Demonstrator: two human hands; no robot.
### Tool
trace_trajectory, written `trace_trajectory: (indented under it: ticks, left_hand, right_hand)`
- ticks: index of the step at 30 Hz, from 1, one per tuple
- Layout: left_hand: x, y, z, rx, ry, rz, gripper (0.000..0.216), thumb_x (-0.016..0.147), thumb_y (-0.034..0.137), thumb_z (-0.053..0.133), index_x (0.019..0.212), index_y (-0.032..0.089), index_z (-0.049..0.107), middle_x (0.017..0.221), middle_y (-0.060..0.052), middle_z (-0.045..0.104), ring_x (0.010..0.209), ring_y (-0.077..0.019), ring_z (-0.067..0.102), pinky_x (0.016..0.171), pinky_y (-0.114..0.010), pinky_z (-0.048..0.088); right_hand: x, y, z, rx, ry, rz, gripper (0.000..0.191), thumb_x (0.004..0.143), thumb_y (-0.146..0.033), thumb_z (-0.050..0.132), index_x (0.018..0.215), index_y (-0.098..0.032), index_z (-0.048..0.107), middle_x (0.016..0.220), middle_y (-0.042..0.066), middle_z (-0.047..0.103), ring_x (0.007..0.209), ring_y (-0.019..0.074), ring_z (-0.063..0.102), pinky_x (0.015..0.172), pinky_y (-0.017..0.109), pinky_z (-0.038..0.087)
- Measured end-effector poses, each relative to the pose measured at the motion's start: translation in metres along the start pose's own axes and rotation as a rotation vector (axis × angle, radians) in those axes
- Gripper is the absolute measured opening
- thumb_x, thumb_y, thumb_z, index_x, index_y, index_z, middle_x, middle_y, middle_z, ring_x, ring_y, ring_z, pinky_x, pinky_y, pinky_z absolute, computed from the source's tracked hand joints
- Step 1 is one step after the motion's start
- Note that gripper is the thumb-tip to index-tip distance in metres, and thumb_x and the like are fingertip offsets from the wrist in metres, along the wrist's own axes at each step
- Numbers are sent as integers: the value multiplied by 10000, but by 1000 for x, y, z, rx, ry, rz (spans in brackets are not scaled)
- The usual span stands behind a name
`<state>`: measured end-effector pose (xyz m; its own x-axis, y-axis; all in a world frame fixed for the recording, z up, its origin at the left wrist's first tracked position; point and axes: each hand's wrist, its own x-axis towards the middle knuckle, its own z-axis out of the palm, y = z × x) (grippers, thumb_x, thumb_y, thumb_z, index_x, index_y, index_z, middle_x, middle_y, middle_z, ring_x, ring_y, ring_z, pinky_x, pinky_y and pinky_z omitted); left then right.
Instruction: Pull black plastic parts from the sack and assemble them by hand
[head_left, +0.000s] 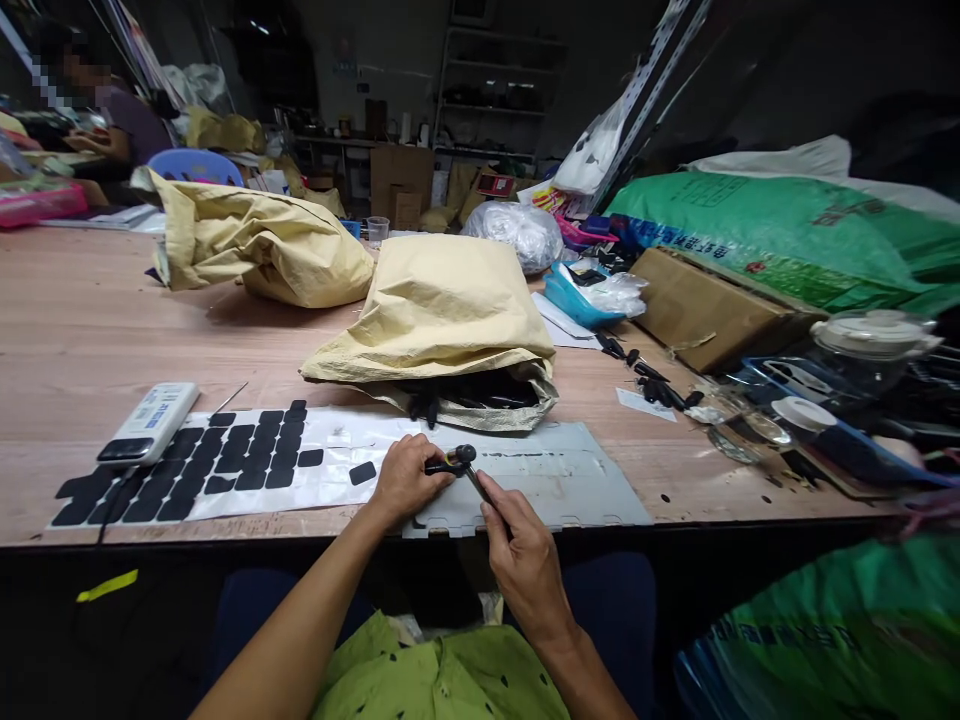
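Observation:
My left hand (409, 478) is closed, pinching a small black part (435, 466) between thumb and fingers; its exact kind does not show. My right hand (517, 545) is closed around a slim metal-shafted tool (475, 480). The tool's upper end meets a dark rounded piece (461, 455) with a brownish spot, right beside the black part. Both hands are over a pale grey board (577, 475) at the table's front edge. Just behind them lies a cream sack (457, 300), its mouth toward me with black pieces inside.
Left of my hands lies a white sheet (322, 490) bearing black rounded stickers (255, 460), with a white power bank (150, 420) on it. Another cream sack (300, 250) stands behind. Loose black parts (652, 385), a cardboard box (720, 310) and green sacks (787, 230) occupy the right. A person (127, 120) sits far left.

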<state>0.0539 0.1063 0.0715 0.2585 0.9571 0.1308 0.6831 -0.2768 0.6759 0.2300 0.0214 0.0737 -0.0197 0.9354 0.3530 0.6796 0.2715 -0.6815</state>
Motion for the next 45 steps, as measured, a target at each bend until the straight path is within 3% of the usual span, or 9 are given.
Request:
trace_trajectory:
  ticks: [3,7,10,19,25,31,37,41,45]
  left_hand:
    - [0,0,0,-10,2,2,114,749,238,781,851,211,736,812,-6,631,831,-184,537,752,-312,378]
    - [1,-1,-2,-31,-1,11,107,746,239,790,845,224,755,780,-3,622,816,-181,531,748,-311,381]
    - [2,-3,-3,-63,-5,29,85,740,210,794,819,232,774,743,-1,599,795,-172,528,733,-298,389]
    - [1,-8,-1,-67,17,59,153,741,255,802,894,248,797,737,-11,608,787,-172,543,709,-288,407]
    - [0,-5,-4,-61,5,55,118,760,276,786,875,251,794,735,-12,602,795,-174,551,725,-291,419]
    - [0,-3,-4,-46,0,34,124,753,247,783,876,225,783,777,-17,621,823,-184,556,747,-299,423]
    - [0,2,-9,-5,-33,50,135,743,267,790,869,220,781,785,-24,625,833,-193,549,764,-310,418]
    - [-5,6,-17,-14,-156,163,185,694,376,836,841,270,799,928,-35,671,894,-208,556,866,-355,411]
    - [-31,5,-25,-24,-301,316,202,642,415,869,816,335,806,1245,-22,628,1187,-290,496,1059,-445,328]
  right_hand:
    - [-1,-2,-1,-46,9,-4,411,977,-224,442,1370,-269,558,1010,34,670,822,123,641,786,239,525]
    - [-4,-1,1,-82,74,-79,416,977,-202,442,1374,-251,556,1004,49,654,865,129,639,801,235,514]
    - [-9,4,6,-134,48,-109,419,980,-185,426,1371,-250,561,957,40,648,832,120,641,778,221,509]
    - [-4,5,-2,-79,91,-58,413,988,-226,414,1376,-261,552,1022,55,653,910,137,644,819,244,520]
    - [-4,11,-4,-129,26,-1,402,986,-250,395,1340,-268,585,1014,48,667,893,146,648,789,253,524]
    - [29,25,-11,-277,161,29,409,970,-232,418,1335,-276,596,1004,40,658,864,153,611,734,253,459]
    - [52,56,1,-552,224,43,411,929,-141,434,1229,-280,677,852,30,617,744,147,500,670,274,335]
    - [50,60,5,-585,230,17,410,923,-140,455,1246,-285,663,850,29,597,748,150,467,684,285,311]
    - [49,57,4,-598,205,25,413,928,-146,455,1260,-297,648,871,29,597,748,153,455,684,293,304]
